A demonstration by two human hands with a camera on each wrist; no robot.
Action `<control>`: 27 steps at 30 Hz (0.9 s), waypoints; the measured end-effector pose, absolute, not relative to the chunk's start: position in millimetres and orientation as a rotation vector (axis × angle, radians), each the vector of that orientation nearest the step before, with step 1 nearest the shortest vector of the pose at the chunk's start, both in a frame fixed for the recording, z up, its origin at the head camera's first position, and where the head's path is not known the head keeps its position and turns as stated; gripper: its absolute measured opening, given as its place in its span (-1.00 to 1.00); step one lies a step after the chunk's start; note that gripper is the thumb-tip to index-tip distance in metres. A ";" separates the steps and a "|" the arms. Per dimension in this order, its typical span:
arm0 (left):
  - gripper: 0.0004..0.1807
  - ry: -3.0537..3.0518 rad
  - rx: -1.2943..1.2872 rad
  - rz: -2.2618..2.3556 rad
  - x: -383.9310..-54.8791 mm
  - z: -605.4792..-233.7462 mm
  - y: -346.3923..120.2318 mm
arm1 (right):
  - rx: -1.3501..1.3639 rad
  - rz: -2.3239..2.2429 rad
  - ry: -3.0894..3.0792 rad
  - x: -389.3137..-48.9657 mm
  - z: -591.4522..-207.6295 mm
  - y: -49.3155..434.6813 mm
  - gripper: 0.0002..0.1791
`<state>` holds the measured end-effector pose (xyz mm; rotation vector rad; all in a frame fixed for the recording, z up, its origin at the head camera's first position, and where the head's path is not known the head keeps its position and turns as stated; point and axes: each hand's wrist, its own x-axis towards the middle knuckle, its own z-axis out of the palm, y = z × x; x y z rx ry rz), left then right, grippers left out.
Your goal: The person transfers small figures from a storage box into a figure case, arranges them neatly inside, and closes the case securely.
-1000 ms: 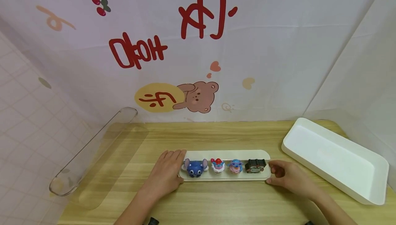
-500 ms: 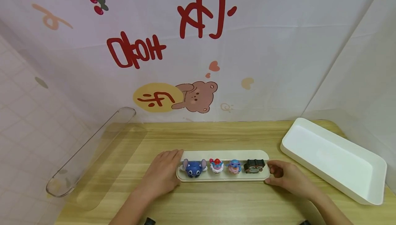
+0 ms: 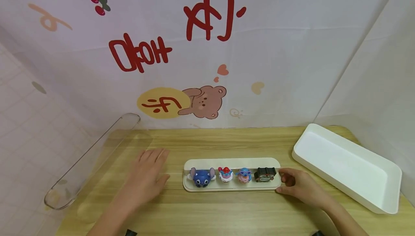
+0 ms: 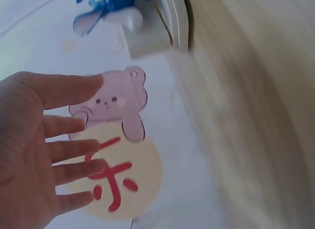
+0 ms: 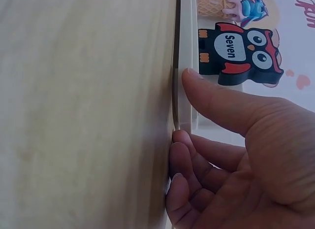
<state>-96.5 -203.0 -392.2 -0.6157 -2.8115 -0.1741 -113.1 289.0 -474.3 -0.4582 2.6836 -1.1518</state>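
A long white display base (image 3: 231, 189) with rounded ends and a raised back step lies in the middle of the table. Standing on it in a row are a blue big-eared Stitch figure (image 3: 202, 179), a small white figure with a red top (image 3: 226, 174), a blue figure with sunglasses on an ice-cream cone (image 3: 244, 175), and a black owl figure (image 5: 241, 54) marked "Seven". My right hand (image 3: 301, 187) grips the base's right end, thumb along its edge and fingers curled at its side. My left hand (image 3: 146, 174), fingers spread and holding nothing, is off the base's left end.
A long transparent cover (image 3: 94, 146) with rounded ends lies at the left, close to the left wall. At the right, a white rectangular tray (image 3: 343, 182) sits angled on the wooden table (image 3: 227, 214). A printed white cloth hangs behind.
My left hand has let go of the base's left end and moved left, fingers opening out. My right hand keeps its hold on the right end.
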 end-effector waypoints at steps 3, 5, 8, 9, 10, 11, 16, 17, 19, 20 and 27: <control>-0.26 -2.756 -0.576 -0.135 -97.4 -382.2 -216.5 | -0.460 -1.152 2.682 -113.2 -474.1 289.7 -0.30; -0.25 -2.734 -0.545 -0.127 -97.7 -375.4 -226.6 | -0.463 -1.151 2.684 -113.4 -474.4 290.0 -0.30; -0.23 -2.714 -0.502 -0.100 -98.9 -367.4 -243.3 | -0.457 -1.147 2.688 -113.8 -475.5 290.4 -0.31; -0.22 -2.717 -0.486 -0.104 -99.1 -365.2 -248.7 | -0.457 -1.148 2.686 -113.9 -475.8 290.5 -0.31; -0.21 -2.723 -0.469 -0.107 -99.0 -362.9 -253.7 | -0.456 -1.149 2.684 -114.1 -476.3 290.6 -0.31; -0.20 -2.722 -0.456 -0.100 -99.6 -361.1 -258.6 | -0.457 -1.149 2.683 -114.1 -476.6 290.8 -0.31; -0.19 -2.775 -0.378 -0.107 -101.6 -357.2 -279.1 | -0.471 -1.149 2.684 -114.5 -478.1 291.8 -0.34; -0.18 -2.801 -0.349 -0.108 -102.4 -357.1 -283.0 | -0.472 -1.146 2.685 -114.6 -478.3 291.9 -0.34; -0.17 -2.863 -0.276 -0.120 -103.4 -357.2 -291.0 | -0.468 -1.146 2.682 -114.9 -478.2 291.9 -0.33; -0.15 -2.898 -0.232 -0.128 -103.6 -357.2 -295.1 | -0.466 -1.144 2.679 -115.0 -478.0 291.8 -0.33; 0.03 -3.054 -0.013 -0.163 -105.2 -354.5 -319.6 | -0.451 -1.147 2.654 -115.3 -475.2 291.8 -0.31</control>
